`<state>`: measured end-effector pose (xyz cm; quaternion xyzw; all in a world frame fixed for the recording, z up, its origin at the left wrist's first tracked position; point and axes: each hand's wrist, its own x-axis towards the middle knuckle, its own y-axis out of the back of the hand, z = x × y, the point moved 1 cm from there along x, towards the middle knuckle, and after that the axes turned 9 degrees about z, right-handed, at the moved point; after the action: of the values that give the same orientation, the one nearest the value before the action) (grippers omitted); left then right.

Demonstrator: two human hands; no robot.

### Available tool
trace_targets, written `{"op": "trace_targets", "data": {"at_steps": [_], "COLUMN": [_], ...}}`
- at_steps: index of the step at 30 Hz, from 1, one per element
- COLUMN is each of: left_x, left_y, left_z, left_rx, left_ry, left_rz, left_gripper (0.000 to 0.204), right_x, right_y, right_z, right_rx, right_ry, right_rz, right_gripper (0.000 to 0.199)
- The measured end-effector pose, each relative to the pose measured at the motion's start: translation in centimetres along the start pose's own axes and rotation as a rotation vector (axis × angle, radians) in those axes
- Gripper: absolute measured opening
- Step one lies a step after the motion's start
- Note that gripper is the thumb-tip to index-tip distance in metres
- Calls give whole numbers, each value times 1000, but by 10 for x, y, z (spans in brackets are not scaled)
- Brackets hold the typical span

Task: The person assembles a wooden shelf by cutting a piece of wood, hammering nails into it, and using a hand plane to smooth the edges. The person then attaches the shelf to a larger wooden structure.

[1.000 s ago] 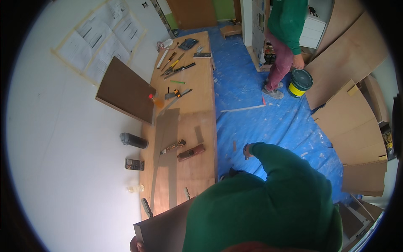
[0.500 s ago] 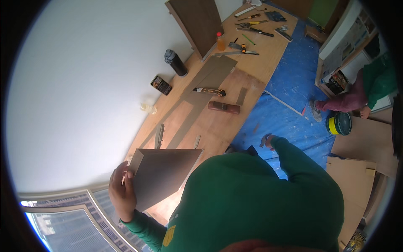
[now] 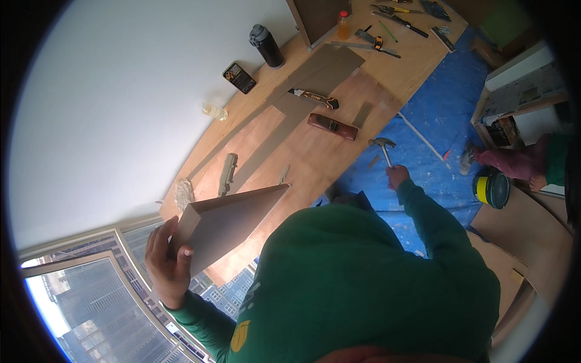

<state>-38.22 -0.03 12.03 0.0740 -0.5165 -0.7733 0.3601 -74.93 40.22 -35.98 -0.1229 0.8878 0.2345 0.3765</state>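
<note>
My left hand (image 3: 166, 263) grips the near left corner of a brown wooden panel (image 3: 233, 227), thumb on one side and fingers on the other. The panel stands tilted on its edge at the near end of the wooden worktop (image 3: 260, 136). Off to the right, my right hand (image 3: 397, 176) is closed around the handle of a claw hammer (image 3: 382, 144), its head up, over the blue floor sheet. Just beyond the panel are two pale, narrow pieces, one larger (image 3: 227, 174) and one smaller (image 3: 284, 174); their kind is unclear.
On the worktop lie a reddish-brown hand plane (image 3: 332, 126), a utility knife (image 3: 313, 98), a tape measure (image 3: 378, 43) and a phone (image 3: 239, 78). A dark flask (image 3: 267, 46) stands by the wall. Right, another person's leg (image 3: 514, 159) is beside a bucket (image 3: 491, 189).
My right hand has raised the hammer up and forward, so its head and handle now show. The panel has tipped in my left hand, showing more of its edge. The view has shifted.
</note>
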Motion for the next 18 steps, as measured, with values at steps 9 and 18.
{"op": "trace_targets", "data": {"at_steps": [9, 18], "left_x": [37, 40], "left_y": [-20, -24], "left_z": [46, 40], "left_rx": [-49, -92], "left_ry": [-16, -110], "left_rz": [-215, -153], "left_gripper": [43, 41], "right_x": [214, 342], "right_y": [-65, -69], "right_z": [-132, -190], "right_rx": [-412, -355], "right_ry": [601, 479], "right_rz": [361, 520], "right_gripper": [27, 46]}}
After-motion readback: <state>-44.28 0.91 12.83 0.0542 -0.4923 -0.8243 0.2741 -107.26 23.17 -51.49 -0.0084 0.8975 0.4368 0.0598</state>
